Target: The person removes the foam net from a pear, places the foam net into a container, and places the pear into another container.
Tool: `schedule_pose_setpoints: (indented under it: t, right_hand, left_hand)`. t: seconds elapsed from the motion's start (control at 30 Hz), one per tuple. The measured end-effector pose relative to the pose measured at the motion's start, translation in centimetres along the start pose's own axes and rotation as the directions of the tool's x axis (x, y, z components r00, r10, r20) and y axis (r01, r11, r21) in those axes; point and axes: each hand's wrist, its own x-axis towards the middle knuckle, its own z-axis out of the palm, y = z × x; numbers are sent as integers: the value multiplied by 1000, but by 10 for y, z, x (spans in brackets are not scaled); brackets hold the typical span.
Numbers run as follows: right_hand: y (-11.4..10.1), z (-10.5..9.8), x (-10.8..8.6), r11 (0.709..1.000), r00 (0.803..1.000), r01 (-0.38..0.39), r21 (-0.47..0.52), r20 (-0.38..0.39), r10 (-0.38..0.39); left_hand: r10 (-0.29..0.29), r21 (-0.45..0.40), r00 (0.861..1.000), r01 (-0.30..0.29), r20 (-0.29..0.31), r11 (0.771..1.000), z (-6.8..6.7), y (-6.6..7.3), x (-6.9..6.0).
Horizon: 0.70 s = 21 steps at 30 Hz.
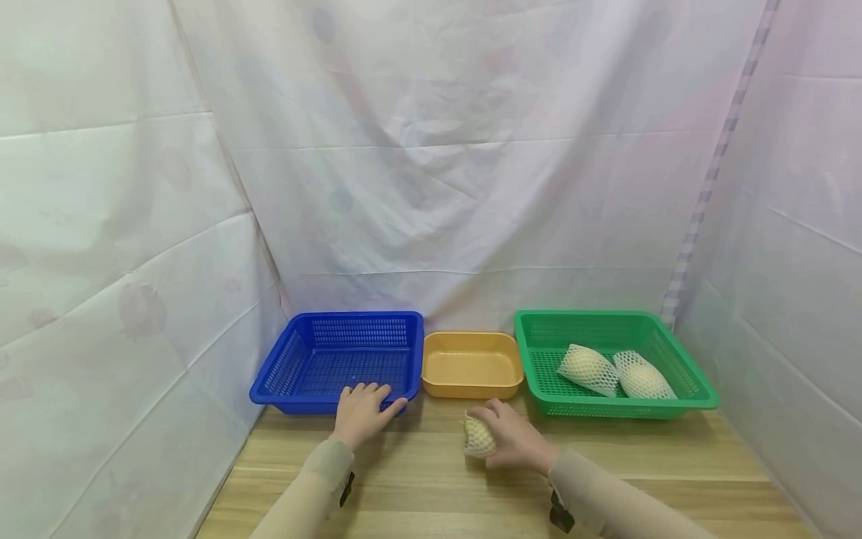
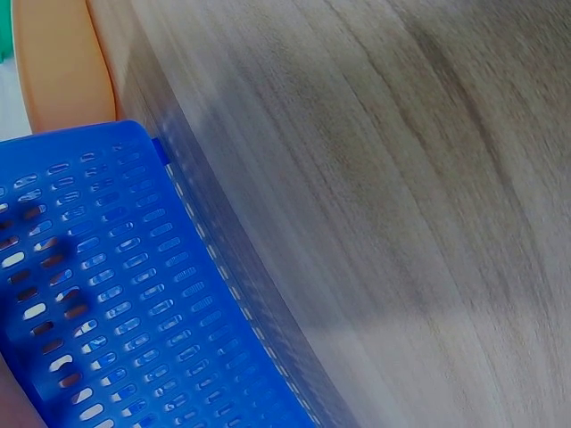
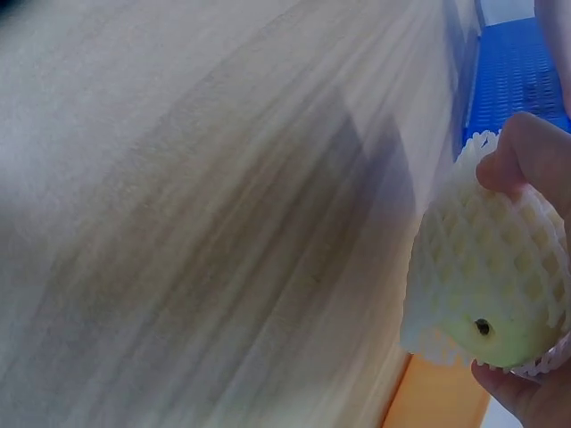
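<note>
My right hand (image 1: 515, 438) grips a pale yellow fruit (image 1: 480, 436) in a white foam net, low over the table in front of the orange tray. In the right wrist view, thumb and fingers hold the netted fruit (image 3: 486, 267), and a dark stem spot shows on its bare end. My left hand (image 1: 362, 412) lies at the front rim of the blue basket (image 1: 269, 397), fingers extended over the edge and no fruit in it. The left wrist view shows mostly the slotted basket wall (image 2: 134, 259), with dark finger shapes behind the slots.
Between the blue basket and a green basket (image 1: 700, 397) stands an orange tray (image 1: 471, 391). Two netted fruits, a left one (image 1: 584, 367) and a right one (image 1: 643, 376), lie in the green basket. White cloth (image 1: 431, 187) hangs behind and at both sides of the wooden table (image 1: 431, 486).
</note>
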Motion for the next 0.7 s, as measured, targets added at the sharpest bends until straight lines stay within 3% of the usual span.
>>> schedule_pose_setpoints:
  t: [0.33, 0.7]
  right_hand:
    - [5, 8, -1, 999, 998, -35, 21, 49, 34]
    - [9, 14, -2, 995, 996, -84, 63, 47, 81]
  left_hand:
    - [-4, -5, 1000, 4, 6, 1000, 1, 1, 0]
    - [-6, -10, 1000, 6, 11, 1000, 1, 0, 1]
